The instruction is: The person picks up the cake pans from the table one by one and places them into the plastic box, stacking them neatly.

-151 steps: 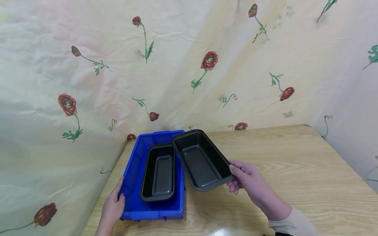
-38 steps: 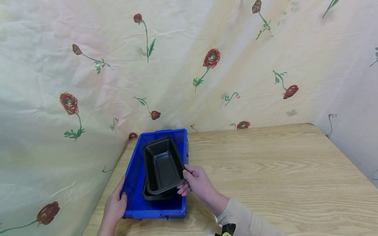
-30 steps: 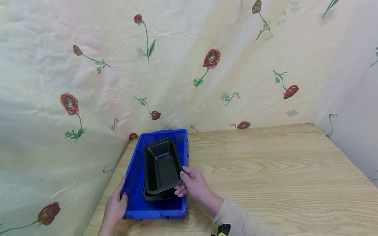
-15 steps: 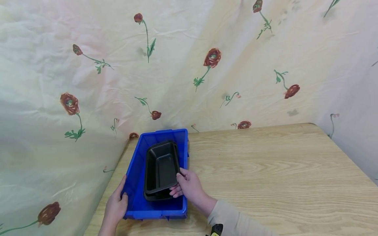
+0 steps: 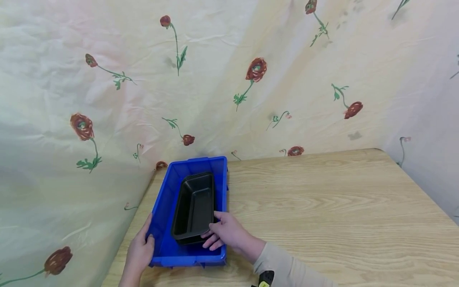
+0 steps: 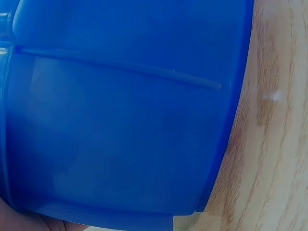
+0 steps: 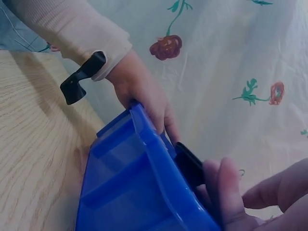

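Observation:
A blue plastic bin (image 5: 172,261) stands on the wooden table, and my left hand (image 5: 140,249) grips its left rim near the front corner. Inside the bin, a black loaf pan (image 5: 202,207) sits nested in a second one; only a thin dark band of the lower pan (image 5: 189,240) shows below the upper rim. At the near right corner of the upper pan is my right hand (image 5: 231,233). Its fingers are spread loosely, with the thumb close by the rim. The right wrist view shows a gap between the thumb and fingers of that hand (image 7: 269,202).
The wooden table (image 5: 322,211) stretches to the right of the bin. Behind and to the left hangs a cream flower-patterned cloth (image 5: 215,79), close to the bin's far end. Black camera straps sit on the wrists.
My right hand has carried the upper pan left into the bin and lowered it from a tilt into the lower pan. Its fingers have loosened from the rim. The left hand stays on the bin.

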Demonstrator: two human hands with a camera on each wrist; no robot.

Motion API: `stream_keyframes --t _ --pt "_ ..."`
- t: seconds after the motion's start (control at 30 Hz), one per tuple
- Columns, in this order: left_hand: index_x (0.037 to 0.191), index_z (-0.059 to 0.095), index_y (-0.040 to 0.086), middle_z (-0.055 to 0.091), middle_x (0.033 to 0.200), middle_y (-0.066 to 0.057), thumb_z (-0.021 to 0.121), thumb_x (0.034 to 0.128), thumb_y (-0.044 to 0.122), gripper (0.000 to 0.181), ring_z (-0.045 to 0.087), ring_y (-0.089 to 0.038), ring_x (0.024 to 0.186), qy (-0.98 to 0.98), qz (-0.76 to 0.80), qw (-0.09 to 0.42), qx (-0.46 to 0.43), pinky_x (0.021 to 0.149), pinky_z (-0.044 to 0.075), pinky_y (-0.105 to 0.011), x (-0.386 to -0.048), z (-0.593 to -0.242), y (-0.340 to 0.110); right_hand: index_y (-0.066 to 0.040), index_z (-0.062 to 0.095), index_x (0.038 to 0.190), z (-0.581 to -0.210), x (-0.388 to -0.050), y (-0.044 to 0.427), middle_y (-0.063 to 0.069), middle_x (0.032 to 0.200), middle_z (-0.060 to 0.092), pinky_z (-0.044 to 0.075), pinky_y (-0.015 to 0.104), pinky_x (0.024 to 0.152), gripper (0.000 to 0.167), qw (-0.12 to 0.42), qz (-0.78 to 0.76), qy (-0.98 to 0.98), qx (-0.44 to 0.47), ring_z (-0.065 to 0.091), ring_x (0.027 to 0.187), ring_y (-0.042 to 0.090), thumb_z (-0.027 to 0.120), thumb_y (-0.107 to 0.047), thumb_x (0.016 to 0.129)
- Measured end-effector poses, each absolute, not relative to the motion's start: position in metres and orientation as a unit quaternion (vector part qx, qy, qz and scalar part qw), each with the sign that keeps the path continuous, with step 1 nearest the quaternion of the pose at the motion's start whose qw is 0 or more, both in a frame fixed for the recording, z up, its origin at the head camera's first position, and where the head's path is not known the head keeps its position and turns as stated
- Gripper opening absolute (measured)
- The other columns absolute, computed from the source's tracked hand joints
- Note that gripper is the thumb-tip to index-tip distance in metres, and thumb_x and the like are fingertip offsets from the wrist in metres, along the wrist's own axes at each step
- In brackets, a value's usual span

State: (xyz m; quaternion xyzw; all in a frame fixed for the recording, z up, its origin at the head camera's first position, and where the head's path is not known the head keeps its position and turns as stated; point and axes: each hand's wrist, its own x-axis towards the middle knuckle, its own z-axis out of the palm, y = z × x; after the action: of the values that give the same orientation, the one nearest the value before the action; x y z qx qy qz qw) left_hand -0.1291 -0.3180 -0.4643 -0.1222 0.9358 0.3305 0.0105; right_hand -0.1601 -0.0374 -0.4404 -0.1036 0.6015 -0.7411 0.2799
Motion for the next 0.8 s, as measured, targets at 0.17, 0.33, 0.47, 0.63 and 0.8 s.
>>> stream_keyframes --t 0.17,0.33,0.47,0.63,0.8 --pt "0.158 0.008 0.021 0.019 0.155 -0.029 0.031 0.0995 0.002 0.066 0.025 -0.051 0.137 0.934 0.334 0.011 -0.123 0.107 0.027 -0.065 -0.130 -0.466 -0.316 0.017 0.023 0.145 -0.438 -0.156 -0.032 0.026 0.101 0.069 0.058 0.031 0.054 0.053 0.300 -0.719 0.618 -0.103 0.072 0.069 0.027 0.043 0.001 0.099" --pt "0.158 0.008 0.021 0.019 0.155 -0.030 0.032 0.0992 0.002 0.066 0.025 -0.052 0.137 0.934 0.337 0.011 -0.123 0.107 0.026 -0.066 -0.130 -0.466 -0.314 0.023 0.022 0.142 -0.434 -0.150 -0.022 0.023 0.104 0.070 0.059 0.033 0.055 0.055 0.302 -0.704 0.633 -0.109 0.072 0.072 0.032 0.046 0.000 0.098" --pt "0.158 0.007 0.022 0.017 0.156 -0.029 0.031 0.0993 0.002 0.067 0.024 -0.052 0.137 0.932 0.337 0.019 -0.129 0.107 0.026 -0.065 -0.130 -0.465 -0.314 0.022 0.029 0.140 -0.431 -0.144 -0.013 0.019 0.106 0.070 0.059 0.032 0.055 0.052 0.296 -0.697 0.641 -0.123 0.072 0.073 0.033 0.048 -0.002 0.097" --pt "0.158 0.005 0.022 0.016 0.156 -0.029 0.031 0.0997 0.003 0.067 0.023 -0.051 0.138 0.934 0.329 0.028 -0.137 0.107 0.026 -0.065 -0.130 -0.463 -0.313 0.016 0.043 0.137 -0.431 -0.136 0.002 0.014 0.106 0.070 0.057 0.028 0.052 0.044 0.281 -0.692 0.647 -0.153 0.071 0.071 0.028 0.049 -0.004 0.098" --pt "0.158 0.009 0.014 0.021 0.154 -0.031 0.033 0.0992 0.004 0.064 0.026 -0.051 0.137 0.949 0.290 0.014 -0.124 0.106 0.028 -0.065 -0.129 -0.461 -0.315 0.012 0.053 0.131 -0.433 -0.129 0.019 0.013 0.099 0.071 0.059 0.035 0.057 0.036 0.252 -0.678 0.665 -0.184 0.070 0.071 0.027 0.050 -0.006 0.099"
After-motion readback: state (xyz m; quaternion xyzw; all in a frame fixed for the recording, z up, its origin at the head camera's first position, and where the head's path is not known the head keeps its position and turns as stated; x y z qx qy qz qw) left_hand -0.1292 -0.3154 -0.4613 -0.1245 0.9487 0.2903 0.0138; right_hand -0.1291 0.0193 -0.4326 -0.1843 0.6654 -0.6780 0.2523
